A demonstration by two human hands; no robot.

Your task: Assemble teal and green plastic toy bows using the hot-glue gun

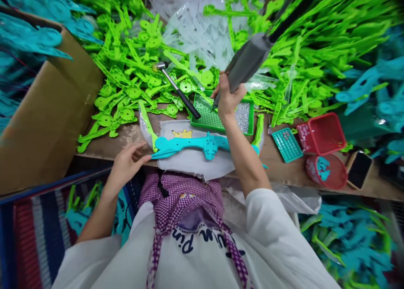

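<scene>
My right hand [227,97] is wrapped around a grey electric screwdriver [249,59]. The tool slants, its lower tip over a green tray [205,121] of small silvery screws [242,114]. My left hand [131,157] has its fingertips at the pointed left end of a long blue plastic part [186,143], appearing to grip it. That part lies across a pale cloth [202,164] at the bench's front edge. Curved green pieces with clear strips, one on the left [147,127] and one on the right [259,131], meet its ends. My right forearm hides some of the blue part.
A hammer [179,91] rests against the tray. Green plastic parts [132,86] and clear strips [189,32] are heaped behind. A cardboard box [47,108] stands left. On the right are red baskets [326,133], a small teal basket [287,145] and a phone [359,169].
</scene>
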